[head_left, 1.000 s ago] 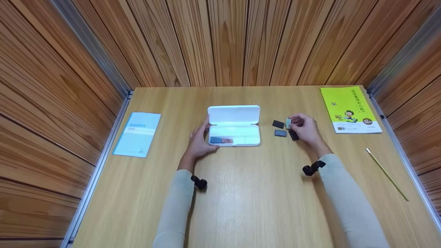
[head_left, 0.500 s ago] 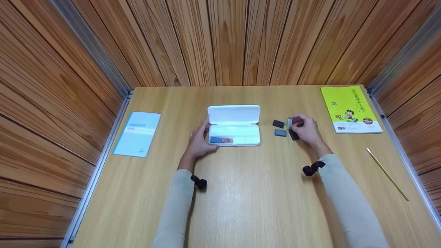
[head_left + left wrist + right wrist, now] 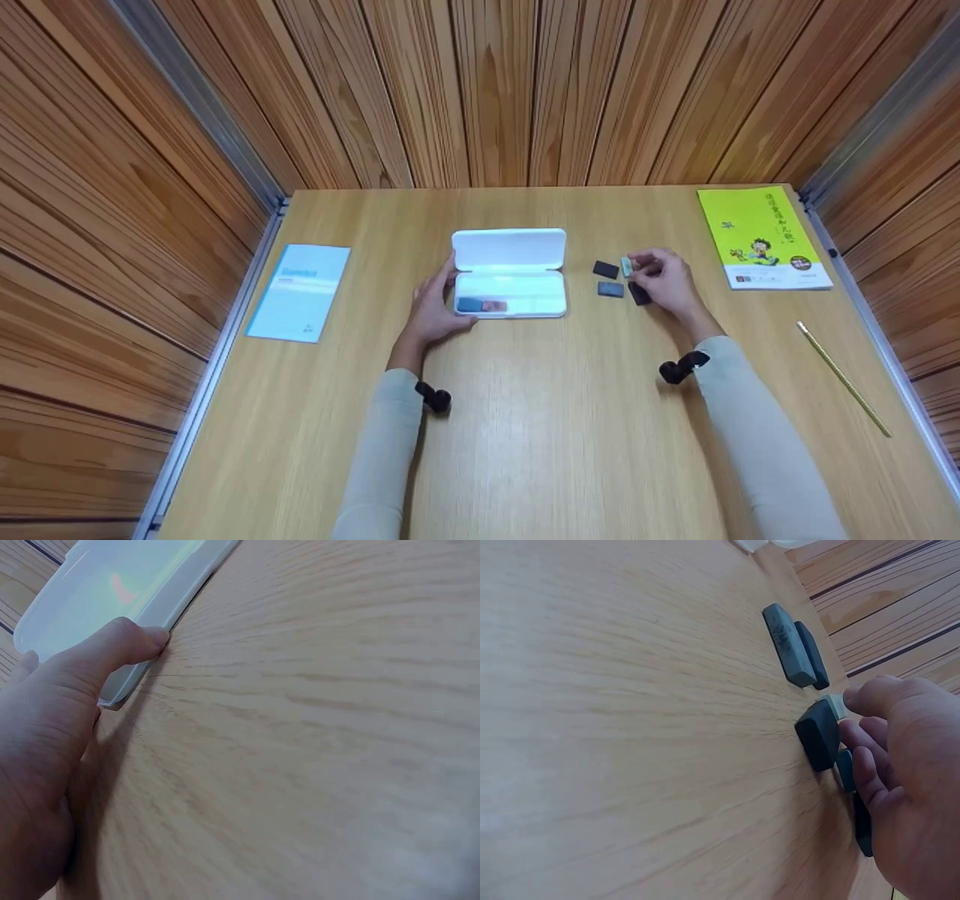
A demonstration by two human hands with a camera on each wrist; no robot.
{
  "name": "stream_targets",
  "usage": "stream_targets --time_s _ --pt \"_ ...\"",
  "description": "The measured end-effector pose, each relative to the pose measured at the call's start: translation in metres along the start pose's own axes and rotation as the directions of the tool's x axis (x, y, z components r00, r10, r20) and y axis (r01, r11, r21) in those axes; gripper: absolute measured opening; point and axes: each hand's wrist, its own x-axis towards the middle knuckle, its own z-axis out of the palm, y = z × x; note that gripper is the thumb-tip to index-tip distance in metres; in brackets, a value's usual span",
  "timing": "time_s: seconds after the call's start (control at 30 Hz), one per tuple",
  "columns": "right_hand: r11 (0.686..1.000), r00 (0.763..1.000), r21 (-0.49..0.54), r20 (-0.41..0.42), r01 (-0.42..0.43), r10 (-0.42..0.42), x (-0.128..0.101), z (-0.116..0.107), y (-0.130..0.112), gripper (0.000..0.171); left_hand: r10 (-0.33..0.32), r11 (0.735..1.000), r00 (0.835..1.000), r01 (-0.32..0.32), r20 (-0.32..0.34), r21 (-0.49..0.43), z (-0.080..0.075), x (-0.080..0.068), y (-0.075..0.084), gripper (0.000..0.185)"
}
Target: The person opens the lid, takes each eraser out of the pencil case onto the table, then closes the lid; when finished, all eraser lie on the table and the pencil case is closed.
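An open white pencil case (image 3: 510, 289) lies on the table with a blue eraser (image 3: 470, 304) and a pinkish eraser (image 3: 495, 306) inside. My left hand (image 3: 436, 304) grips its left end, the thumb (image 3: 154, 639) on the front edge and the fingers along the side. To the right, my right hand (image 3: 664, 281) pinches a pale green eraser (image 3: 627, 267) between thumb and fingertips. Close around it lie a black eraser (image 3: 606, 270), a grey-blue eraser (image 3: 610, 289) and another black one, partly under the hand. More dark pieces (image 3: 863, 825) show behind my fingers in the right wrist view.
A light blue booklet (image 3: 300, 292) lies at the left of the table. A yellow-green book (image 3: 765, 236) is at the back right, with a gold pencil (image 3: 844, 379) in front of it. Wooden panels (image 3: 495, 90) rise behind the table's back edge.
The pale green eraser has shifted very slightly at my right fingertips. My left hand and the pencil case stay where they were.
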Motion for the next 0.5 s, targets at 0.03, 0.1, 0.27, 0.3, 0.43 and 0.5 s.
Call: stream_targets --time_s 0.03,0.1,0.27,0.3,0.43,0.5 --pt "1.0 1.0 -0.001 0.002 -0.002 0.002 0.0 0.0 -0.001 0.036 -0.002 1.0 1.0 0.002 0.001 0.004 0.0 0.0 0.0 0.131" --pt "1.0 1.0 0.003 0.013 -0.007 0.007 -0.001 -0.001 -0.003 0.036 -0.009 1.0 1.0 0.009 0.003 0.012 0.001 0.0 0.0 0.131" --pt "1.0 0.998 0.009 0.059 0.007 -0.008 -0.006 -0.001 -0.008 0.036 -0.034 0.999 0.999 0.034 0.01 0.007 0.0 -0.001 0.001 0.133" --pt "1.0 0.997 0.008 0.07 0.012 -0.012 -0.007 -0.001 -0.01 0.036 -0.037 0.999 0.999 0.037 0.011 0.005 0.0 -0.001 0.001 0.134" --pt "1.0 0.994 -0.008 0.11 0.029 -0.028 -0.012 0.002 -0.016 0.035 -0.035 0.999 0.999 0.035 0.01 -0.008 0.0 -0.001 0.001 0.135" --pt "0.999 0.991 -0.017 0.126 0.042 -0.039 -0.014 0.005 -0.02 0.035 -0.036 0.999 0.999 0.036 0.01 -0.012 0.0 0.0 0.0 0.135"
